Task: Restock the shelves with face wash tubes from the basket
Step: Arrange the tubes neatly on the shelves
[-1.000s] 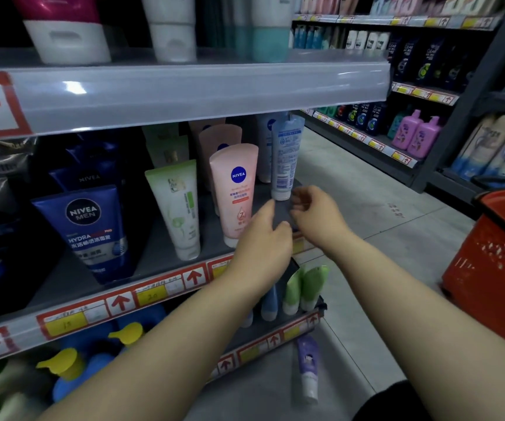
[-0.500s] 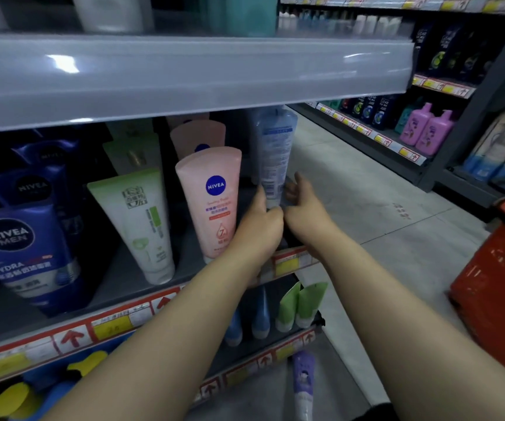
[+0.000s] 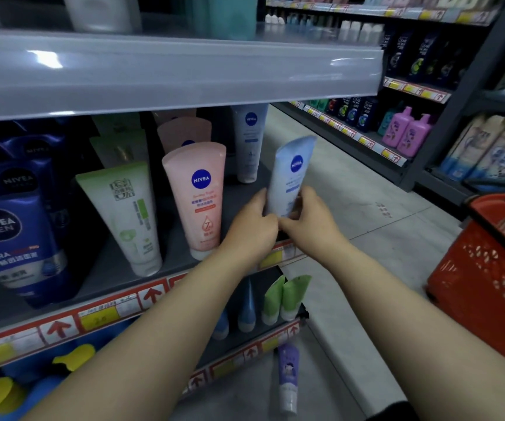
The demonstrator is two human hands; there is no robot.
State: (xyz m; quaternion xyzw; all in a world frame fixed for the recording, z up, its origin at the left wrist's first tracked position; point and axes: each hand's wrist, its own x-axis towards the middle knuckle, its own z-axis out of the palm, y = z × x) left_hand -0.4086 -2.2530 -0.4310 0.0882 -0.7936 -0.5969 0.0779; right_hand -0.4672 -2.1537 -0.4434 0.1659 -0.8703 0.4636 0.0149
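Both grips were on one pale blue tube [image 3: 291, 174] at the right end of the middle shelf [image 3: 239, 196]. The left grip [image 3: 252, 229] wrapped its fingers round the tube's lower left side and the right grip [image 3: 309, 221] curled round the lower right. They hid the cap end, so I could not tell whether it touched the shelf. The tube leaned to the right, crimped end up. It was probably being steadied from both sides to stand on its cap in front of the matching tube [image 3: 249, 147] behind. The pink tube [image 3: 202, 192] stood just beside it on the left. To the right the shelf ended at the open aisle, so a tip that way would likely have meant a fall. The upper shelf [image 3: 184, 71] overhung with room above the crimp, and the red basket [image 3: 485, 287] sat well apart on the right
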